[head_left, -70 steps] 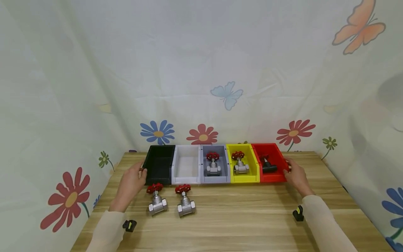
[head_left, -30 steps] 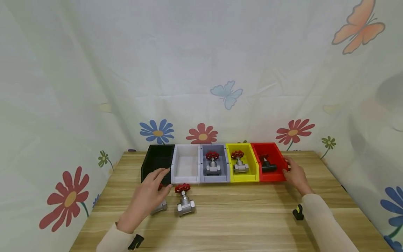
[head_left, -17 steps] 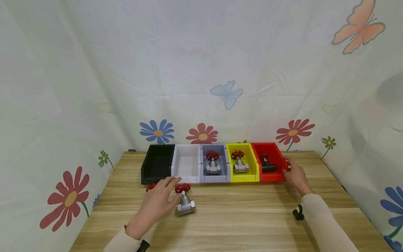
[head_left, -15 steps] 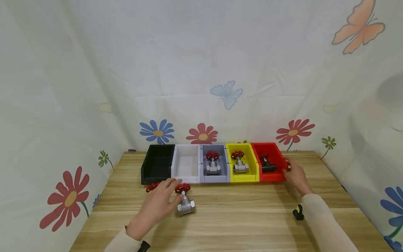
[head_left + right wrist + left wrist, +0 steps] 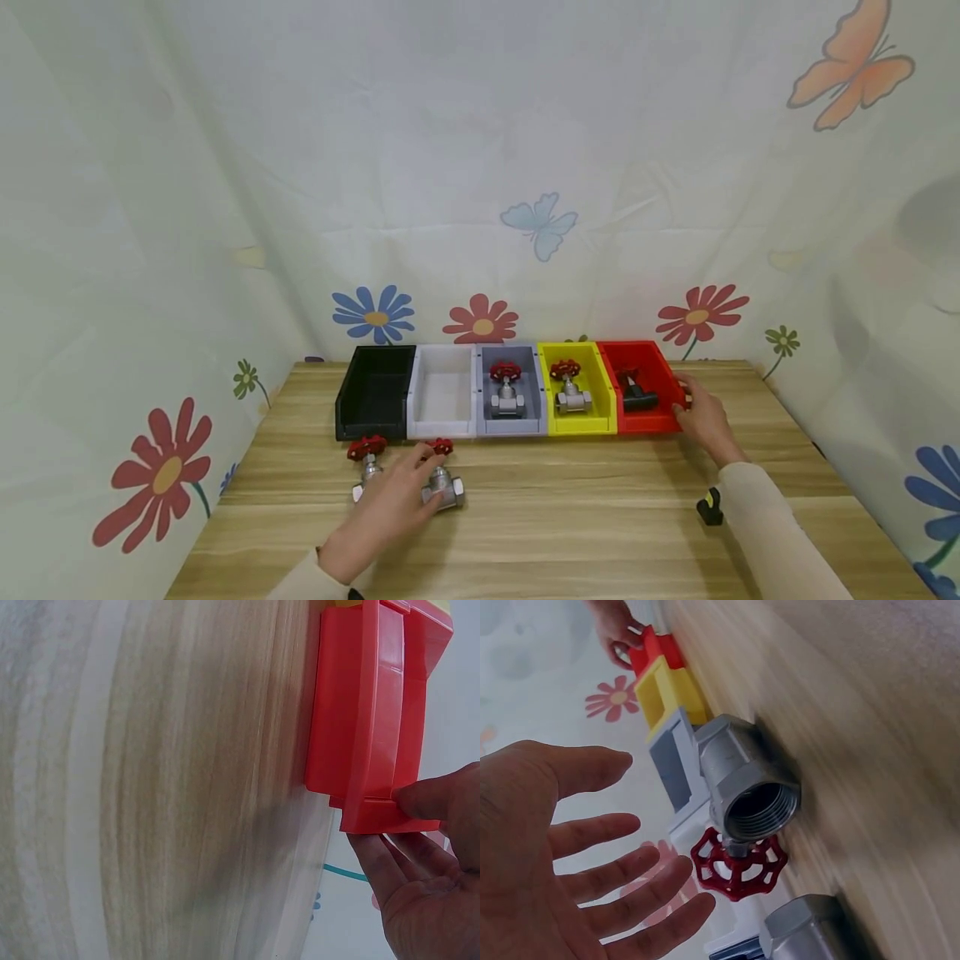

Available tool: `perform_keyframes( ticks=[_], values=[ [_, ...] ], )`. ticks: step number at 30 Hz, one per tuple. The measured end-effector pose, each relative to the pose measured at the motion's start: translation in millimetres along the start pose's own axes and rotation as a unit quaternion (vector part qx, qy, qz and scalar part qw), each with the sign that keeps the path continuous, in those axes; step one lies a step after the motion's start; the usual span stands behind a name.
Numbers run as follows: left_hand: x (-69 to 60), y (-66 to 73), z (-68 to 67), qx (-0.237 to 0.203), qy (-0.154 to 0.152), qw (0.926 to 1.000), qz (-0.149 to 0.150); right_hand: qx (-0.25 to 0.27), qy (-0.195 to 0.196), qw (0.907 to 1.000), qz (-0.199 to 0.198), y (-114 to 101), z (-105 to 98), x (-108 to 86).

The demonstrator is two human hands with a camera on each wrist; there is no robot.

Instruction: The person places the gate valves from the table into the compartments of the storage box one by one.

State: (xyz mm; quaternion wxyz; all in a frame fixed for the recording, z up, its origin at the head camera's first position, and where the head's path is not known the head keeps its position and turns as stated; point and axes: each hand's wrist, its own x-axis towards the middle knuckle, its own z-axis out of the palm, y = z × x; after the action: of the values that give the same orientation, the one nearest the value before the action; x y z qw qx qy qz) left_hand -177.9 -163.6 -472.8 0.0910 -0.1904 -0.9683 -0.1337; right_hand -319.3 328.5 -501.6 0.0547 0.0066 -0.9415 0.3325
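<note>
My left hand hovers by two gate valves lying on the wooden table, fingers spread and apart from both. It partly covers the right-hand valve and the left-hand valve in the head view. Up close in the left wrist view, the right-hand valve's threaded steel body and red handwheel show beside the open palm. My right hand grips the side wall of the red bin, thumb over the rim and fingers outside.
Joined in a row are a black bin, a white bin, a grey bin, a yellow bin and the red one. Grey and yellow each hold a red-wheeled valve; red holds a black-bodied valve. A flowered curtain stands behind.
My left hand has left the black bin's side and moved right and toward the front, over the two valves. The right hand stays at the red bin.
</note>
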Motion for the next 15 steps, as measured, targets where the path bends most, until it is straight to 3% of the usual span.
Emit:
perform_keyframes(
  ticks=[6, 15],
  values=[
    [-0.4, -1.2, 8.1, -0.013, -0.036, 0.9992, -0.01, 0.001, -0.004, 0.9999, 0.011, -1.0, 0.7, 0.5],
    [-3.5, -2.6, 20.5, 0.001, -0.032, 0.9993, 0.021, 0.004, 0.003, 1.0, 0.003, -0.2, 1.1, -0.6]
  ],
)
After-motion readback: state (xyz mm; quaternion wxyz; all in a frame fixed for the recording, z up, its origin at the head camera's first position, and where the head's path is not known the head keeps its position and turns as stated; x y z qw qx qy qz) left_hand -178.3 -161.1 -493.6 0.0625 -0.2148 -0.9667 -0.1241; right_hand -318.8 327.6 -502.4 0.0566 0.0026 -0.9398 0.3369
